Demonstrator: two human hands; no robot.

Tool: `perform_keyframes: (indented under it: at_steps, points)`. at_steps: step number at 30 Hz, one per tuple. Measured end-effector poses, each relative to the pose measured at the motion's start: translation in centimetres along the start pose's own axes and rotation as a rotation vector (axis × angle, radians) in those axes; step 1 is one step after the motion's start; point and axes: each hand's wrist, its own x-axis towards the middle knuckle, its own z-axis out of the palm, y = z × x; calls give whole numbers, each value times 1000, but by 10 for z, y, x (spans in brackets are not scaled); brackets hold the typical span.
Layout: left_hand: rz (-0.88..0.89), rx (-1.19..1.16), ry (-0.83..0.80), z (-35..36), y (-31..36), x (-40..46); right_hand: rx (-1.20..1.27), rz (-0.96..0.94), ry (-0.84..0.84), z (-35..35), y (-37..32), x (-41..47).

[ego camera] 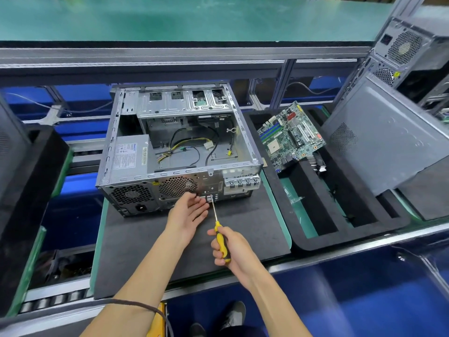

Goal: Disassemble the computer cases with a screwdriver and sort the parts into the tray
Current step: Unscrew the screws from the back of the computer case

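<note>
- I see the open computer case (175,147) lying on its side on a dark mat (194,246) at the middle of my view, its rear panel facing me.
- My right hand (230,249), at 5 o'clock from the case, has its fingers curled round the yellow-and-black handle of the screwdriver (218,229). The shaft runs up toward 12 o'clock, and its tip meets the rear panel just right of the round fan grille (177,186).
- My left hand (188,212) lies at 6 o'clock below the case with fingers straight and loosely spread, holding nothing. The fingertips touch the rear panel beside the screwdriver's tip.
- Inside the case, the grey power supply (128,154) sits at 9 o'clock, and loose cables (189,147) with a white connector trail over the bare floor of the case.
- At 3 o'clock from the case stands the black foam tray (315,239) with long slots. The green motherboard (291,135) leans tilted in its far end, at about 2 o'clock from the case.
- A grey side panel (388,142) rests slanted over the tray's right edge, at 3 o'clock.
- Another computer case (408,49) stands at 1 o'clock, near the top right corner.
- A shoe (233,314) shows at 6 o'clock on the blue floor.
</note>
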Motion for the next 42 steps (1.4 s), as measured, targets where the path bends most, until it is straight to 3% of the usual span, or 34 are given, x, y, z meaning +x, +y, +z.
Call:
perform_keyframes:
  at_steps: [2,6,9,21,26,28,30,34,42]
  points:
    - [151,263,67,-2,-6,-3,-52,-5,38,-4,-2,-3]
    - [686,1194,4,-28,-33,-12,-112,-41,137,-18,-8,-5]
    - [893,1479,-92,-43,-51,-14,-107,-41,174,-25,-9,-5]
    - [919,1451,-74,-39,-36,-27,-166,-55,90,-5,-2,-12]
    - [1440,1269,194,-45,28,-59,-145,-77,-52,14,-8,-16]
    - [1561,1267,315,-51,61,-66,-179,-90,-110,30,-11,-17]
    - [1530,1337,351,-57,89,-67,-223,-96,-146,50,-13,-17]
    - [1286,1384,112,-63,104,-61,-251,-109,-170,84,-14,-13]
    - [1273,1258,140,-63,98,-54,-140,-117,-189,94,-4,-10]
